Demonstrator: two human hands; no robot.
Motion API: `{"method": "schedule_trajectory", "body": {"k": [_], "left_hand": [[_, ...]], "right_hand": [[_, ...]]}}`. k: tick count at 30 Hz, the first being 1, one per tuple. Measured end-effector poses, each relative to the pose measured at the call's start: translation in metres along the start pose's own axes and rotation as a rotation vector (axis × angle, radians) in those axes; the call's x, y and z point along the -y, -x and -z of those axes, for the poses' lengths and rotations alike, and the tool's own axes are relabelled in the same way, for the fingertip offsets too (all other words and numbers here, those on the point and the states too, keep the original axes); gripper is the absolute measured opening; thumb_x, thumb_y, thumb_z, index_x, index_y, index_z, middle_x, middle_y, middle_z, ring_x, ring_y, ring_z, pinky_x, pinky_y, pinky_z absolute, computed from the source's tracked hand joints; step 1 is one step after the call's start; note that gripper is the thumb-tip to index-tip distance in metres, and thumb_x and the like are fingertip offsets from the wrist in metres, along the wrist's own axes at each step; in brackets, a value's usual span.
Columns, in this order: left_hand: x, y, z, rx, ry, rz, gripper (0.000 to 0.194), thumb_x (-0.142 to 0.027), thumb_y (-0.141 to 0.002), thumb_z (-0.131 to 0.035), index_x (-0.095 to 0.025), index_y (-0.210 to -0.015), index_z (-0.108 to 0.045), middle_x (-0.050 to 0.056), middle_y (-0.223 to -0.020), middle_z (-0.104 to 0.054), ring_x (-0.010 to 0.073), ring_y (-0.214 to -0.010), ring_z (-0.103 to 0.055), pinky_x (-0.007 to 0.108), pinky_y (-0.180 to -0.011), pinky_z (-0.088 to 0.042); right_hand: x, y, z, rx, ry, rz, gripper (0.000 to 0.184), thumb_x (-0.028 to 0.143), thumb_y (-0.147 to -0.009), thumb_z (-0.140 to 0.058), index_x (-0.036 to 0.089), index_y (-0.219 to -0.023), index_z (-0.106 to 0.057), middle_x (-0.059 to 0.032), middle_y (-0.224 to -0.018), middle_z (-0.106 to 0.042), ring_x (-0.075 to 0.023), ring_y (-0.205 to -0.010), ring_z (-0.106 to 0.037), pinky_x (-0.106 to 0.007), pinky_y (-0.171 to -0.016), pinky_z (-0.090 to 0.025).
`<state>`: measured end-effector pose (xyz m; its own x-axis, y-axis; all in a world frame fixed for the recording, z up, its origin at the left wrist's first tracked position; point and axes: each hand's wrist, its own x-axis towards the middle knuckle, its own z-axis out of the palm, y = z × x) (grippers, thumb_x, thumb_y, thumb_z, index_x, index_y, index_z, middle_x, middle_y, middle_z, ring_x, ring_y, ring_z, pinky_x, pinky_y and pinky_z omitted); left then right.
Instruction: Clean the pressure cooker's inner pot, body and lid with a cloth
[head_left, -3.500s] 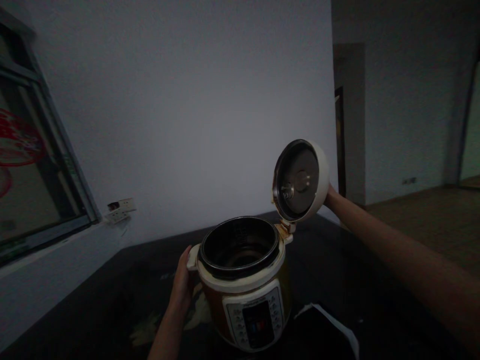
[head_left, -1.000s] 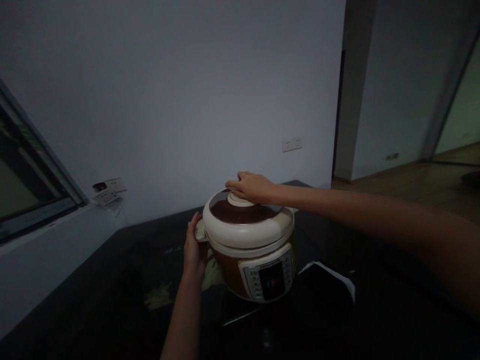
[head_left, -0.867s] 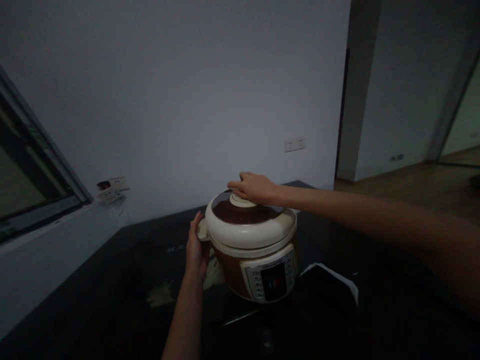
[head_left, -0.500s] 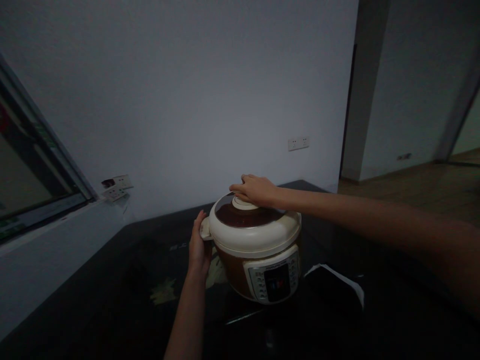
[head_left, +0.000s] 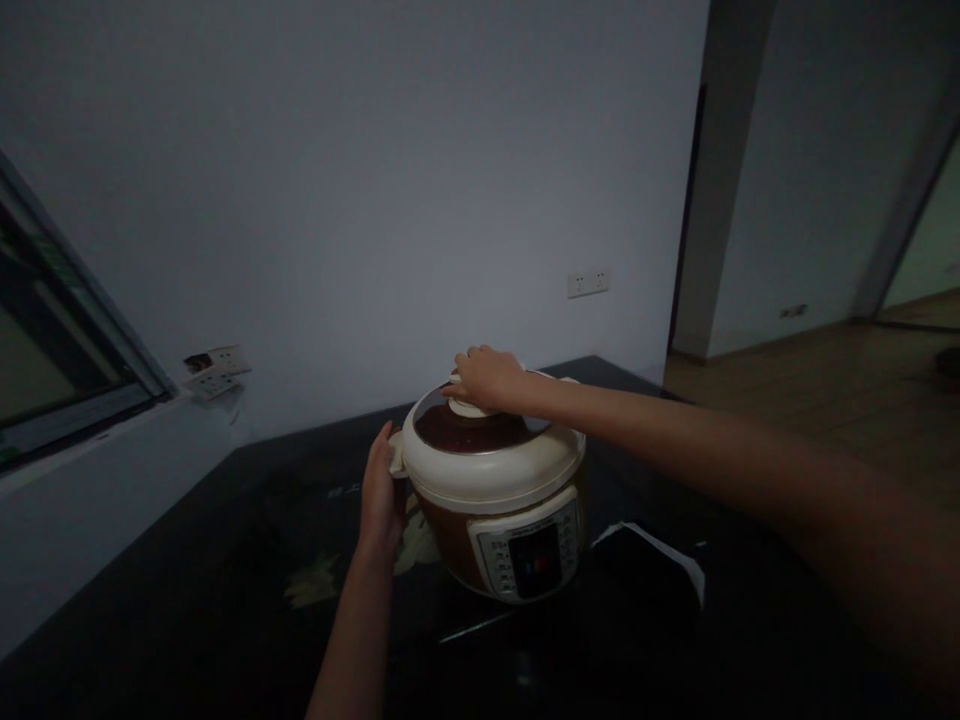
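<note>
An electric pressure cooker [head_left: 491, 480] with a cream lid rim, brown body and front control panel [head_left: 529, 555] stands upright on a dark table [head_left: 285, 520]. Its lid is on. My right hand [head_left: 487, 380] reaches across from the right, fingers wrapped over the cream lid knob [head_left: 466, 408] on top. At the cooker's left side, my left hand [head_left: 381, 495] grips the cream side handle [head_left: 397, 456]; the palm and part of the fingers are hidden from view.
Right of the cooker lies a dark flat item with a white edge [head_left: 667, 550]. Pale leaf-like patterns [head_left: 313, 582] mark the tabletop. Behind the table rises a wall with a socket plate [head_left: 589, 283]; more sockets [head_left: 217, 372] hang by the window [head_left: 67, 330] at left.
The whole view has shifted slightly, so everything sits a little further left. My right hand's fingers are now more curled over the lid knob. My left hand stays at the side handle.
</note>
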<state>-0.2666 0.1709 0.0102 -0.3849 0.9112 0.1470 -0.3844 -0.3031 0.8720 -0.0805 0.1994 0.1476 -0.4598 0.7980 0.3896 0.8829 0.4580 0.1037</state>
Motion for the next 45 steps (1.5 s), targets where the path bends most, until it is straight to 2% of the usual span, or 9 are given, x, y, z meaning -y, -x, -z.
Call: {"method": "schedule_trajectory", "body": {"k": [4, 12, 20, 27, 38, 45], "left_hand": [[-0.002, 0.003, -0.002, -0.028, -0.047, -0.015, 0.043, -0.03, -0.085, -0.057, -0.024, -0.128, -0.059, 0.006, -0.12, -0.066, 0.0178, -0.1, -0.064, 0.026, -0.081, -0.049], [-0.001, 0.0, 0.001, -0.037, -0.102, -0.008, 0.048, -0.022, -0.081, -0.054, -0.024, -0.129, -0.059, 0.005, -0.112, -0.068, 0.0133, -0.084, -0.063, 0.021, -0.068, -0.047], [-0.004, 0.002, 0.0, -0.03, -0.085, 0.001, 0.054, -0.021, -0.079, -0.055, -0.021, -0.133, -0.055, 0.007, -0.121, -0.066, 0.0134, -0.092, -0.065, 0.023, -0.082, -0.047], [-0.006, 0.003, 0.0, -0.022, -0.117, -0.002, 0.057, -0.022, -0.077, -0.057, -0.022, -0.133, -0.055, 0.006, -0.116, -0.068, 0.0126, -0.086, -0.064, 0.021, -0.073, -0.047], [-0.004, 0.001, 0.001, -0.017, -0.145, -0.003, 0.054, -0.023, -0.082, -0.052, -0.022, -0.136, -0.052, 0.006, -0.123, -0.064, 0.0126, -0.092, -0.063, 0.021, -0.077, -0.046], [-0.004, 0.001, 0.002, -0.018, -0.147, -0.004, 0.055, -0.027, -0.079, -0.056, -0.023, -0.134, -0.054, 0.006, -0.122, -0.064, 0.0135, -0.091, -0.063, 0.023, -0.078, -0.046]], "right_hand": [[0.002, 0.003, -0.003, -0.06, 0.002, 0.0, 0.049, 0.049, -0.096, -0.042, 0.009, -0.118, -0.06, -0.0216, -0.117, -0.064, -0.031, -0.11, -0.059, -0.041, -0.082, -0.05], [-0.005, 0.003, -0.004, -0.074, 0.007, 0.083, 0.043, 0.045, -0.097, -0.044, 0.01, -0.113, -0.064, -0.0187, -0.113, -0.067, -0.0287, -0.108, -0.06, -0.037, -0.083, -0.049], [-0.008, 0.003, -0.004, -0.084, 0.025, 0.112, 0.039, 0.043, -0.096, -0.047, 0.011, -0.11, -0.065, -0.017, -0.11, -0.068, -0.0278, -0.104, -0.062, -0.036, -0.079, -0.049], [-0.011, 0.004, -0.005, -0.082, 0.029, 0.146, 0.04, 0.043, -0.097, -0.044, 0.011, -0.11, -0.065, -0.0168, -0.111, -0.068, -0.0273, -0.105, -0.062, -0.035, -0.079, -0.049], [-0.028, -0.007, -0.015, -0.086, -0.003, 0.338, 0.042, 0.046, -0.098, -0.042, 0.013, -0.113, -0.063, -0.015, -0.112, -0.067, -0.0257, -0.103, -0.061, -0.033, -0.079, -0.046], [-0.037, -0.01, -0.015, -0.075, -0.051, 0.456, 0.038, 0.043, -0.097, -0.046, 0.014, -0.116, -0.061, -0.0142, -0.115, -0.065, -0.0224, -0.103, -0.059, -0.031, -0.081, -0.044]]}}
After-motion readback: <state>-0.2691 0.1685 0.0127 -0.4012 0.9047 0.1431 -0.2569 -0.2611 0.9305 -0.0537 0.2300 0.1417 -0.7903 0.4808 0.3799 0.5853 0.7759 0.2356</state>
